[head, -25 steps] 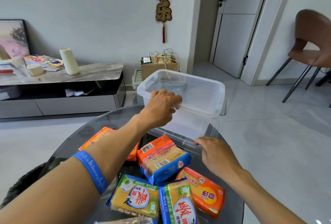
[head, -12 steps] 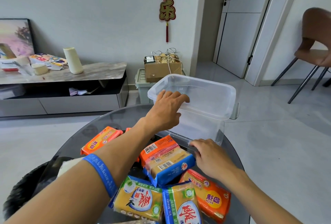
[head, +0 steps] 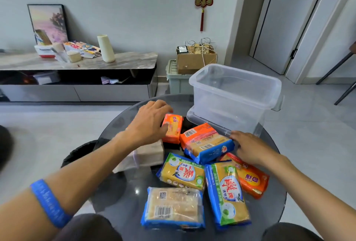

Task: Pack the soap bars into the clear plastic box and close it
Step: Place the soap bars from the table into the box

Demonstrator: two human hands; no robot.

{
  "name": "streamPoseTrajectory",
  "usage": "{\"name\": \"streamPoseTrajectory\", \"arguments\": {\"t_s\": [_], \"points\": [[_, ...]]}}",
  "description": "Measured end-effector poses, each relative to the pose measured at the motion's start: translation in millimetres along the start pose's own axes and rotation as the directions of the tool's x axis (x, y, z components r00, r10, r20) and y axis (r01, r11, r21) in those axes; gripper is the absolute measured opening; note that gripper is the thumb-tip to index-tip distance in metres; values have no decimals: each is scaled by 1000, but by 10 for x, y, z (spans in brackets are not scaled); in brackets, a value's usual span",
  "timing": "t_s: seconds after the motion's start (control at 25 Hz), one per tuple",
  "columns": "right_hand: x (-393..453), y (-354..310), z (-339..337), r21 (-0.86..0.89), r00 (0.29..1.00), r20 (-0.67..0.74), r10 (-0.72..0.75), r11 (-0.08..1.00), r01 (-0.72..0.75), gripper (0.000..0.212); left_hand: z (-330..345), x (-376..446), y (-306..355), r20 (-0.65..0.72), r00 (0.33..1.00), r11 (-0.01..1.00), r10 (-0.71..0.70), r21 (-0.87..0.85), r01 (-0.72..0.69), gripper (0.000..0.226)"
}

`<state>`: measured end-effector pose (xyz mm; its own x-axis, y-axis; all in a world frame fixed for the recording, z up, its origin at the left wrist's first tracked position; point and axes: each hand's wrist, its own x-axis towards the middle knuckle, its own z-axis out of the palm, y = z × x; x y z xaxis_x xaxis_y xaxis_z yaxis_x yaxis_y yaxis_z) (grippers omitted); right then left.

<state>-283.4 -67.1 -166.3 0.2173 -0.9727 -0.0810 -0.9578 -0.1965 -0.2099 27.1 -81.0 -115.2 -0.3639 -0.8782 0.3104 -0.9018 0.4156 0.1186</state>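
The clear plastic box [head: 235, 94] stands open and empty at the far right of the round glass table, resting on its clear lid [head: 204, 123]. Several wrapped soap bars lie in front of it. My left hand [head: 148, 123] closes its fingers round a small orange soap bar [head: 173, 128]. My right hand [head: 248, 149] lies flat, fingers spread, beside an orange-and-blue soap pack [head: 208, 144] and touching the lid's near edge. Green-and-yellow packs [head: 183, 173] [head: 227, 192], a blue pack [head: 173, 207] and an orange pack [head: 252, 180] lie nearer me.
The dark glass table [head: 119, 188] also carries a beige folded cloth [head: 146, 154]. Beyond it stand a low TV cabinet [head: 77, 78], a green crate [head: 177, 80] with a cardboard box on top, and chair legs [head: 339, 78] at the right.
My left hand left the box rim and came down leftward onto the small orange soap bar. The box now rests on the table. My right hand stayed by the lid's near edge.
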Motion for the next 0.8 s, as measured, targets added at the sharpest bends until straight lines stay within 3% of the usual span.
{"name": "streamPoseTrajectory", "arguments": {"t_s": [0.08, 0.16, 0.24, 0.32, 0.4, 0.52, 0.64, 0.72, 0.8], "points": [[-34, -21, -116, 62, 999, 19, 28, 998, -29, 46, -117, -129, -188, 181, 983, 1000, -29, 16, 27, 39], [-66, -58, -250, 58, 999, -30, 15, 998, -13, 39, -214, -230, -306, 367, 930, 999, -34, 26, 26, 42], [-93, -146, -374, 31, 998, -54, -27, 999, 28, 27, -236, -335, -314, 461, 887, 1000, -5, 25, -8, 43], [-183, -297, -477, 19, 999, -36, -37, 999, 38, 20, -202, -425, -156, 452, 885, 994, 109, -49, -97, 44], [-313, -478, -519, -141, 995, -101, -20, 990, 5, 24, -97, -485, 96, 430, 866, 967, 253, -99, -234, 52], [-613, -739, -388, -357, 988, -148, 52, 929, -102, 67, 171, -533, 438, 498, 804, 922, 326, 19, -386, 70], [-859, -913, -170, -302, 986, 36, 164, 942, -146, 109, 303, -475, 532, 527, 807, 923, 267, 101, -372, 79], [-954, -991, -76, -292, 983, 76, 169, 946, -140, 108, 315, -458, 538, 516, 815, 923, 266, 107, -369, 77], [-1034, -1022, -6, -241, 989, 19, 145, 961, -136, 87, 277, -474, 521, 481, 834, 919, 272, 128, -373, 73]]}}
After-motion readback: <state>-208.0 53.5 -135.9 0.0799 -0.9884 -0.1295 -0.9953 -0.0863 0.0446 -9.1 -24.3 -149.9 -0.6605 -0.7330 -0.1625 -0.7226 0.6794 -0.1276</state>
